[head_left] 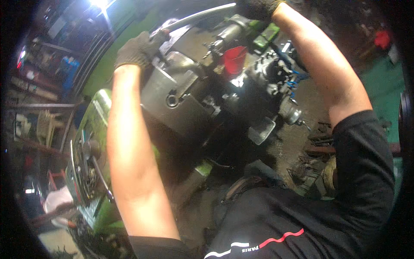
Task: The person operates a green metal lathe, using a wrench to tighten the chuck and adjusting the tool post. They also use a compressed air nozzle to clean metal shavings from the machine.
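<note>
My left hand [136,51], in a grey knitted work glove, is at the upper left with its fingers curled around the near end of a long, shiny metal bar [200,15]. The bar looks bent in this view and runs up to the right, above the grey metal body of a lathe [166,97]. At the top edge, my right hand [258,8] wears a dark glove beside the bar's far end. Its fingers are too dark and cut off to make out. Both arms are stretched far forward over the machine.
A red cup [235,59] stands on the machine between my arms. Right of it are a green block [266,35], blue hoses [294,80] and a metal handle [294,115]. Green machine housing [101,103] lies along my left arm. Metal scraps [308,172] lie at the right.
</note>
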Action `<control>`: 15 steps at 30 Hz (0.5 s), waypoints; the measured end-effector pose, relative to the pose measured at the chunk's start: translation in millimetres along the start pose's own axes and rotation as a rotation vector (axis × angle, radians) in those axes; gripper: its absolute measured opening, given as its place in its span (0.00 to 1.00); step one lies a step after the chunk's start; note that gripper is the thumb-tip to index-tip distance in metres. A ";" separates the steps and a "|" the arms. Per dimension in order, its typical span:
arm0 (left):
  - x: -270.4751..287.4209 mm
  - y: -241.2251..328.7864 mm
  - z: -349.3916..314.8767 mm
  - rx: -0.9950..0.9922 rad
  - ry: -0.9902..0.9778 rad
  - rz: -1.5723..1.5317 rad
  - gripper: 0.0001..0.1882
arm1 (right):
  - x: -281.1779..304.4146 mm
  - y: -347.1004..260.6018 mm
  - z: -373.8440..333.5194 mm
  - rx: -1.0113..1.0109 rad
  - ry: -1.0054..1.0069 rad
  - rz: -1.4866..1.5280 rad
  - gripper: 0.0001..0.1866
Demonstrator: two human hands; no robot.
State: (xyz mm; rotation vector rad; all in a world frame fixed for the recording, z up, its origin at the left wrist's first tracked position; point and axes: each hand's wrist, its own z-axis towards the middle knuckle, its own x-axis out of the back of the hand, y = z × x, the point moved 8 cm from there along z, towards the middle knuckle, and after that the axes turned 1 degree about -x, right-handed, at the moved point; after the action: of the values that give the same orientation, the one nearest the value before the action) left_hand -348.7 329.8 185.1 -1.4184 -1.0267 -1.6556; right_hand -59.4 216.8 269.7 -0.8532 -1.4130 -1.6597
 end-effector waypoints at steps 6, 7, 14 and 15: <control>10.9 28.4 -43.9 0.304 -0.109 0.289 0.41 | -51.7 -52.1 147.5 -0.023 0.486 0.322 0.11; 14.2 67.2 -29.4 0.276 -0.069 0.316 0.40 | -66.7 -25.4 161.0 -0.098 0.613 0.583 0.12; 47.1 84.6 -72.5 -0.043 -0.178 0.472 0.41 | -4.1 -44.3 -36.8 -0.248 0.960 1.906 0.10; 52.5 83.6 -75.4 -0.168 -0.036 0.544 0.41 | -40.1 -60.3 -46.0 -0.276 0.819 2.057 0.10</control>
State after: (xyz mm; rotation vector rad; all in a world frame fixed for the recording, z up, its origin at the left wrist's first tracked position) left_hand -312.9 224.8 240.9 -1.6595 -0.4612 -1.3347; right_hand -94.0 181.6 199.6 -0.9156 0.4928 -0.2873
